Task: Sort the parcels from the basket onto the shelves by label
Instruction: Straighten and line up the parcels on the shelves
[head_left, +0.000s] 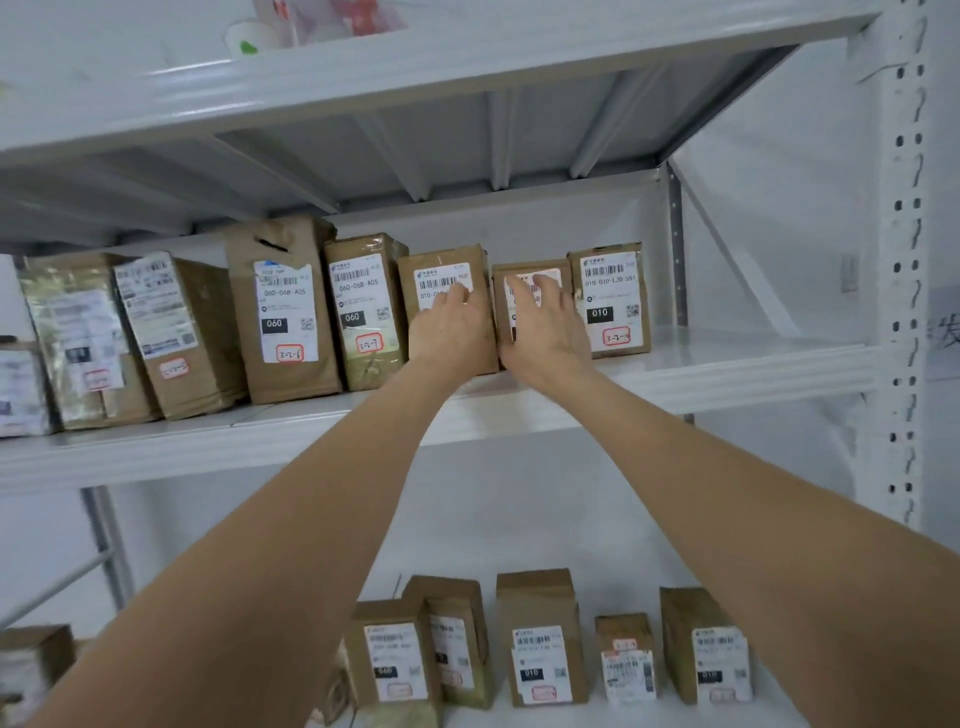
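Note:
Brown cardboard parcels with white labels stand in a row on the middle white shelf. My left hand lies flat against the front of a parcel labelled 010. My right hand presses with spread fingers on the smaller parcel beside it, covering most of its label. Just right of that stands another 010 parcel marked 3-2-19. Two 060 parcels stand to the left. The basket is out of view.
The shelf has free room right of the last parcel, up to the perforated upright. Several more parcels stand on the lower shelf. Further parcels fill the middle shelf's left end. A shelf above holds a white cup.

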